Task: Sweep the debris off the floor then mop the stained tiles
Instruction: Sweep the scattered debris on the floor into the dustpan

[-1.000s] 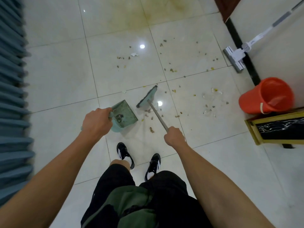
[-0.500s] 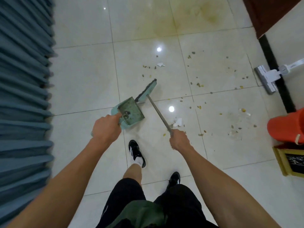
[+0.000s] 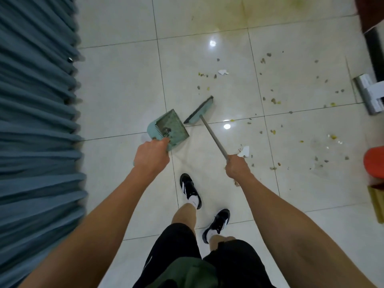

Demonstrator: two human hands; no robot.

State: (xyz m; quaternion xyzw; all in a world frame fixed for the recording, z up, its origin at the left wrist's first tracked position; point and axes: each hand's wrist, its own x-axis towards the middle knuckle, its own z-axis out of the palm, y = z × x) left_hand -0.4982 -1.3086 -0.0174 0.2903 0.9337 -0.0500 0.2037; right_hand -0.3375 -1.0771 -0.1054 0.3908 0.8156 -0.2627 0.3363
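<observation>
I've got both hands busy. Left hand (image 3: 151, 156) is wrapped around the handle of the teal dustpan (image 3: 169, 127); pan sits just ahead of the knuckles, mouth facing forward-right, some dark bits collected by its comb teeth. Right hand (image 3: 236, 167) is clenched around the grey broom (image 3: 212, 133) stick; stick runs forward-left from the fist, and the teal broom head (image 3: 199, 110) sits right beside the pan's far corner, can't tell if they touch. Debris (image 3: 272, 100) is scattered ahead and to the right of the right hand, well apart from the pan; a white paper scrap (image 3: 245, 151) lies just beside that fist. Yellowish stain (image 3: 239, 19) on the tiles far ahead. Mop head (image 3: 367, 96) and orange bucket (image 3: 374, 161) far right of the right hand. Curtain (image 3: 35, 121) left of the left hand.
</observation>
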